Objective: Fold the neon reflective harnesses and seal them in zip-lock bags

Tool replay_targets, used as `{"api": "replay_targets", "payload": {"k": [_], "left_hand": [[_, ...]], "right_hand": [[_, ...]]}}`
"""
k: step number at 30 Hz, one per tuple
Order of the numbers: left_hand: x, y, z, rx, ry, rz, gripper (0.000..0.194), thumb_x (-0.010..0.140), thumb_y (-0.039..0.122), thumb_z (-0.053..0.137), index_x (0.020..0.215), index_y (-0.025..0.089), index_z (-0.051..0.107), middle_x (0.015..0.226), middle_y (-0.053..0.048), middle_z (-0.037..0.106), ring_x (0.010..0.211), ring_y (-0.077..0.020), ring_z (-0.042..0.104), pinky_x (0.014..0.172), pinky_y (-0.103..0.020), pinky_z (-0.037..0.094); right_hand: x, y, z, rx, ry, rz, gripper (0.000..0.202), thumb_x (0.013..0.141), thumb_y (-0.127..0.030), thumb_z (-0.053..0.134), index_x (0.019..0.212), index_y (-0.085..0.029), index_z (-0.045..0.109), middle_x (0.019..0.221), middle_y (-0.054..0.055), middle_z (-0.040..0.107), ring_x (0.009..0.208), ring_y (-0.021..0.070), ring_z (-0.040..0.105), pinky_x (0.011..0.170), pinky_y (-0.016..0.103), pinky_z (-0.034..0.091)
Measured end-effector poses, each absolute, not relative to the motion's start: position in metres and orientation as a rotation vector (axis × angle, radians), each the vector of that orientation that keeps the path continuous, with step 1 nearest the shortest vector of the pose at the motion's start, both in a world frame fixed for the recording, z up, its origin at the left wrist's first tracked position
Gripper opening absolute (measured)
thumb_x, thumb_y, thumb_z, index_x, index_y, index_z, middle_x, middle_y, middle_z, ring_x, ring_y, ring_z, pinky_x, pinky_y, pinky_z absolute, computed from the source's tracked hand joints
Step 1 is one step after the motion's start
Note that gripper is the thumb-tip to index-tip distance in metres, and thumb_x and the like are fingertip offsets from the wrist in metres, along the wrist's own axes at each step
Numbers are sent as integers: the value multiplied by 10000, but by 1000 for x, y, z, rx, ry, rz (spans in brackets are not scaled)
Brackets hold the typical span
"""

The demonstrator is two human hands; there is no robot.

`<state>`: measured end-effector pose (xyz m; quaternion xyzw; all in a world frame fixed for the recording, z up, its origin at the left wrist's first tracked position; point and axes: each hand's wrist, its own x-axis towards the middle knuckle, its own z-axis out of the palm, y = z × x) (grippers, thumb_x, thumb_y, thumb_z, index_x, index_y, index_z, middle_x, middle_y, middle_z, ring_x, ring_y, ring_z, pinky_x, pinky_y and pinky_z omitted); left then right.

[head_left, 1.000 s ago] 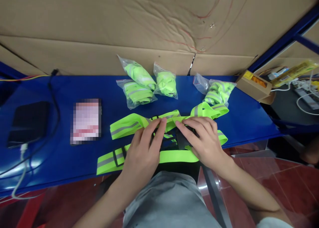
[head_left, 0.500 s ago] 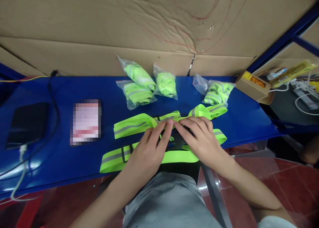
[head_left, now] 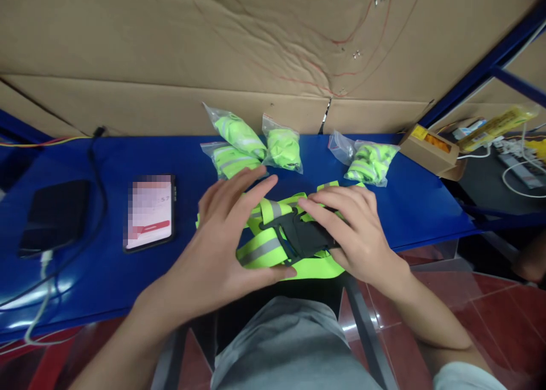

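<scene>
A fluorescent yellow-green reflective belt (head_left: pixel 264 250) with a grey stripe lies gathered at the front of the blue table. Its black plastic buckle (head_left: pixel 309 239) faces up between my hands. To the left of the buckle, my left hand (head_left: pixel 226 231) is open, thumb and fingers wide apart around the folded webbing. My right hand (head_left: pixel 352 228) is closed over the right end of the buckle and the strap folds there, thumb on the near side. Part of the belt is hidden beneath both hands.
Clear bags (head_left: pixel 281 145) of similar belts lie behind, with another bag (head_left: pixel 369 161) to the right. A phone (head_left: pixel 151 214), a dark device (head_left: pixel 55 216) and cables are at left. An open carton (head_left: pixel 430 151) stands at the right end, against a cardboard wall (head_left: pixel 170 106).
My left hand has moved left and opened wide. The webbing is gathered closer together, and the buckle, mostly covered before, now shows. My right hand has closed over its right end.
</scene>
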<state>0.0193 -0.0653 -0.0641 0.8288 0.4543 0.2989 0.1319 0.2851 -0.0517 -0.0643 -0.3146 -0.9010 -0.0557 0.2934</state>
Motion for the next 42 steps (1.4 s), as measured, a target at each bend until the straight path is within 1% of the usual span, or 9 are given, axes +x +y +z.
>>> {"api": "replay_targets", "payload": {"k": [3, 6, 10, 21, 28, 33, 35, 39, 42], "left_hand": [[19, -43, -60, 2059, 1101, 921, 912, 733, 572, 909, 1502, 292, 507, 1484, -109, 605, 1392, -360, 575, 1177, -497, 477], [24, -24, -58, 1663, 1031, 1090, 705, 710, 462, 946, 1296, 258, 613, 1281, -69, 706, 1144, -269, 707, 962, -342, 587], [27, -7, -62, 1214, 802, 1005, 806, 728, 508, 930, 1398, 256, 561, 1122, -48, 769, 839, -209, 758, 683, -270, 615], [14, 21, -84, 969, 599, 661, 499, 751, 472, 932, 1121, 173, 784, 1001, -110, 837, 909, -267, 812, 808, -345, 645], [14, 21, -98, 995, 429, 760, 302, 768, 409, 913, 839, 187, 721, 669, -21, 718, 737, -223, 750, 752, -358, 605], [13, 17, -108, 937, 351, 740, 365, 759, 446, 905, 832, 213, 633, 566, 47, 535, 526, -149, 586, 588, -304, 500], [14, 15, -105, 972, 301, 709, 344, 790, 471, 870, 864, 206, 662, 566, 42, 540, 532, -151, 597, 619, -314, 523], [12, 9, -95, 1053, 240, 636, 312, 872, 431, 785, 1026, 161, 764, 773, -65, 774, 749, -252, 767, 691, -336, 599], [9, 4, -92, 1089, 246, 597, 310, 901, 430, 731, 806, 136, 756, 677, -98, 763, 623, -259, 757, 601, -323, 596]], "right_hand": [[281, -39, -51, -793, -2333, 141, 418, 1009, -175, 571, 1426, -170, 602, 1394, 131, 678, 1377, 264, 593, 1161, 457, 458], [275, -14, -43, -883, -2106, 610, 470, 948, -369, 759, 1373, -207, 644, 1296, 87, 743, 1209, 221, 703, 1060, 390, 565], [267, 25, -46, -931, -1745, 1224, 458, 885, -452, 803, 1261, -209, 708, 1275, 68, 762, 1175, 208, 724, 1075, 397, 572], [262, 50, -61, -779, -1731, 1422, 589, 855, -319, 793, 1400, -203, 601, 1363, 95, 687, 1339, 215, 630, 1139, 393, 521], [266, 61, -81, -471, -1741, 1823, 1126, 783, -804, 721, 1651, -226, 296, 1625, 197, 474, 1483, 307, 513, 1172, 499, 481], [265, 65, -113, -374, -1456, 2255, 840, 742, -700, 844, 1349, -150, 656, 1243, 165, 746, 1137, 254, 721, 1062, 410, 541], [266, 64, -121, -352, -1395, 2316, 818, 665, -580, 948, 1310, -159, 674, 1167, 116, 761, 1039, 206, 731, 1005, 347, 555], [270, 58, -124, -212, -1405, 2518, 784, 582, -416, 1012, 1244, -180, 665, 1100, 76, 750, 942, 191, 738, 861, 297, 590], [269, 52, -123, -83, -1434, 2531, 736, 555, -364, 1011, 1168, -184, 645, 967, 50, 742, 871, 213, 741, 799, 323, 615]]}}
